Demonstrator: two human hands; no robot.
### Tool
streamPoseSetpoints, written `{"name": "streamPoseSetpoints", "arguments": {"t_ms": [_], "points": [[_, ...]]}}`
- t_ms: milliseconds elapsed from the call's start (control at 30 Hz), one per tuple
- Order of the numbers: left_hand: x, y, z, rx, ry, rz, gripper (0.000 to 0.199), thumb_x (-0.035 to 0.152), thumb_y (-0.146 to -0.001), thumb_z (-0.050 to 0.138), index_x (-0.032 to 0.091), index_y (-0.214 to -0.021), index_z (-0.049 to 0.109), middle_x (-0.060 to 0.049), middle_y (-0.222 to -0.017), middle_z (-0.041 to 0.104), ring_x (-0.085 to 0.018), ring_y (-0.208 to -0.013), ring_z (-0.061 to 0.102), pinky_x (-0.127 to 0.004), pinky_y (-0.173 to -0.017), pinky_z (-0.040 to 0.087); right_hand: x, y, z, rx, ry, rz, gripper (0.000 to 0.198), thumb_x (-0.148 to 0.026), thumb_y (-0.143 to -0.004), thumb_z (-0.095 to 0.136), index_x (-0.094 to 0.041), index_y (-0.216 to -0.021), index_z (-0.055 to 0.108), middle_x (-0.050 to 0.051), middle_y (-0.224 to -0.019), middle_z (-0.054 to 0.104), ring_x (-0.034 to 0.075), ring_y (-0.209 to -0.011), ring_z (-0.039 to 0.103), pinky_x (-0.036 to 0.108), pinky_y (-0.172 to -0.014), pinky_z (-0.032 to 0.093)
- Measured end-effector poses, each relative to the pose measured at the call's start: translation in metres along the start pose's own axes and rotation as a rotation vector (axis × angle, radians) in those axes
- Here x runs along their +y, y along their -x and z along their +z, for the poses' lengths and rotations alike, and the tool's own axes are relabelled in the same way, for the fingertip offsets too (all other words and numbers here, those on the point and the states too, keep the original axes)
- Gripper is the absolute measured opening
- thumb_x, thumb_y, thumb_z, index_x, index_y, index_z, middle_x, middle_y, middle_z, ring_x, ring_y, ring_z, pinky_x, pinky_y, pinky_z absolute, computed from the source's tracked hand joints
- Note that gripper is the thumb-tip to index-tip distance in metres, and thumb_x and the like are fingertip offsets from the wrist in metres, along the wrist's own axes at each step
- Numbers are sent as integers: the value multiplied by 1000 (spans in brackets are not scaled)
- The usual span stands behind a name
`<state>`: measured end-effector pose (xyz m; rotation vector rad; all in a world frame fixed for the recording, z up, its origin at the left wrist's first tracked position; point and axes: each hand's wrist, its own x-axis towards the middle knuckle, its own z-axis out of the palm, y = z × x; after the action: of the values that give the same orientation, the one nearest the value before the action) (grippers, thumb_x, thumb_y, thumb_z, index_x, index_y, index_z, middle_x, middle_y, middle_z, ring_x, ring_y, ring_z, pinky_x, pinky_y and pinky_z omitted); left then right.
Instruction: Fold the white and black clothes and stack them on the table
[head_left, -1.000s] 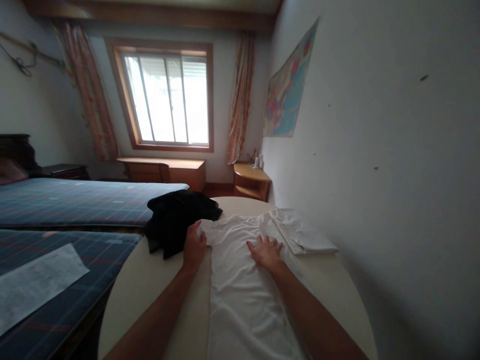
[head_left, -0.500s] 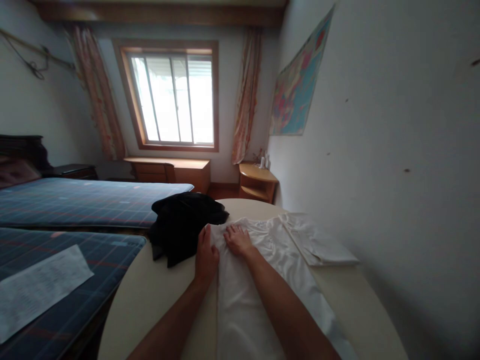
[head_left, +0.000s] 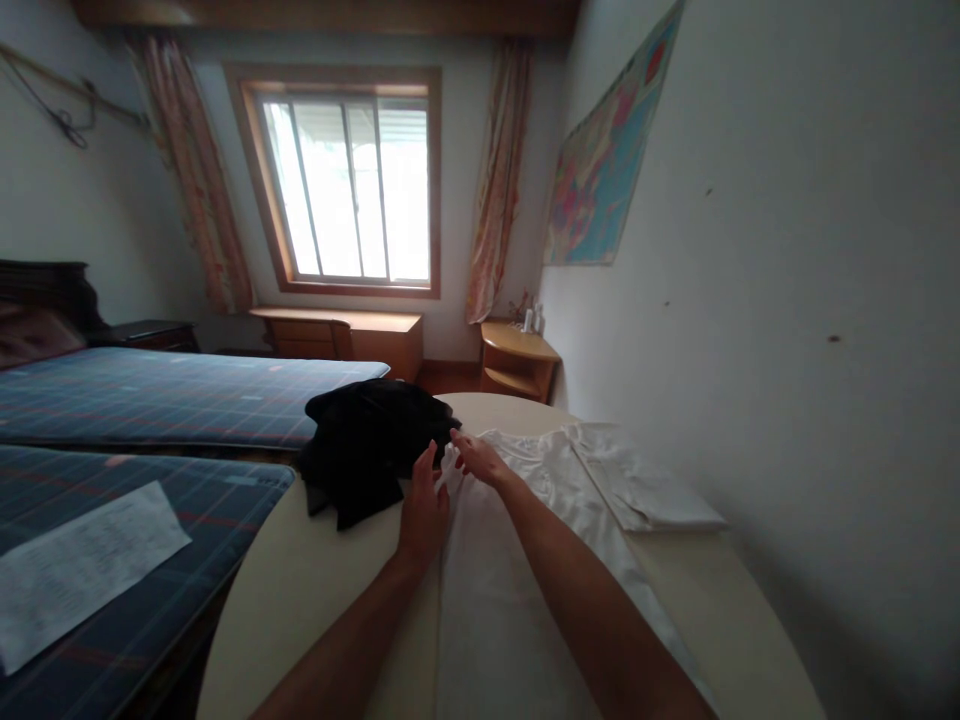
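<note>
garment (head_left: 487, 600) on table (head_left: 300, 575), cloth heap (head_left: 375, 430) to its left, folded cloth (head_left: 664, 500) right

We see two bare forearms, left one (head_left: 341, 625) and right one (head_left: 574, 585), uncovered along whole visible length; both broad at bottom frame edge, tapering smoothly to slim wrists; outlines clean, surface soft in dim light; we note left hand (head_left: 425, 520) and right hand (head_left: 482, 461) bare too; fingers (head_left: 428, 465) slender, with rounded tips; some digits partly hidden; nails and finer skin detail too small and blurred for us to tell; upper arms cut off by frame.
</note>
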<state>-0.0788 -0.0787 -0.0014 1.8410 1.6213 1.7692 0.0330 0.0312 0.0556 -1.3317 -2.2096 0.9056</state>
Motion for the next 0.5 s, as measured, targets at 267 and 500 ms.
{"name": "streamPoseSetpoints", "arguments": {"t_ms": [267, 500], "points": [[3, 3, 4, -115, 92, 26, 71, 11, -84, 54, 30, -147, 27, -10, -149, 38, -17, -105, 64, -36, -92, 54, -2, 18, -23, -295, -198, 88, 41, -48, -90, 57, -19, -119, 60, 3, -87, 69, 12, -60, 66, 20, -53, 48], [-7, 6, 7, -140, -160, 18, 74, 12, -76, 63, 17, -144, 35, -16, -146, 40, -27, -129, 47, -39, -105, 43, 27, 28, -48, -171, -44, 153, 30, -25, -85, 57, -19, -113, 63, 3, -83, 69, 13, -64, 65, 20, -53, 49]]}}
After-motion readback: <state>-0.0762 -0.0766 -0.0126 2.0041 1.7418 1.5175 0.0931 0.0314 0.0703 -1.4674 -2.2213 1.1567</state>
